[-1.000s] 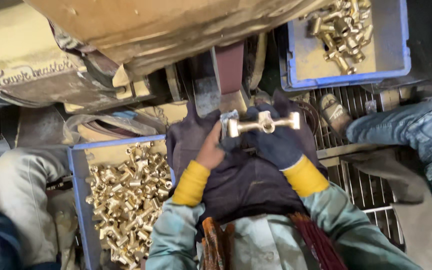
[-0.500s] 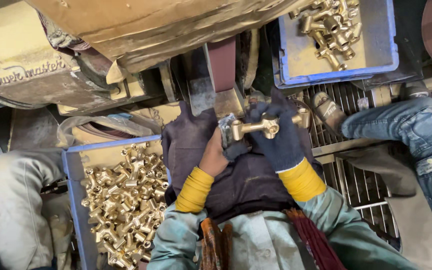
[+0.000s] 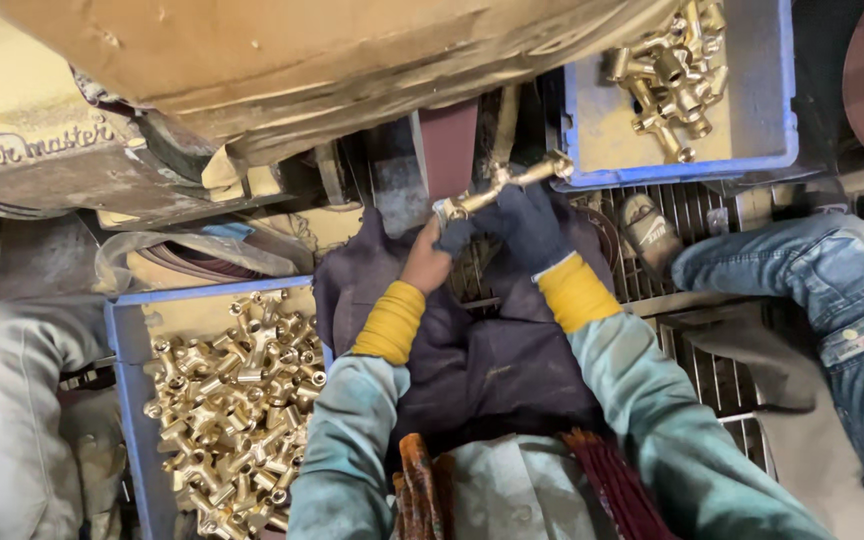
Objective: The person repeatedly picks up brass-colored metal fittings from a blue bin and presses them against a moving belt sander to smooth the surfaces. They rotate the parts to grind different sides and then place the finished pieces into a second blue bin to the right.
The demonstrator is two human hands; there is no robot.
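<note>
Both hands holding T-shaped brass pipe fitting [image 3: 500, 187] at frame centre top, against reddish-brown sanding belt [image 3: 449, 150]. Left hand [image 3: 430, 262] grip clamping lower end; dark-gloved right hand [image 3: 527, 225] grip wrapping middle. Blue crate of brass fittings [image 3: 124, 400] sitting lower left.

sign: dark script lettering [image 3: 27, 150] | on tan machine housing [image 3: 102, 185] | upper left
</note>
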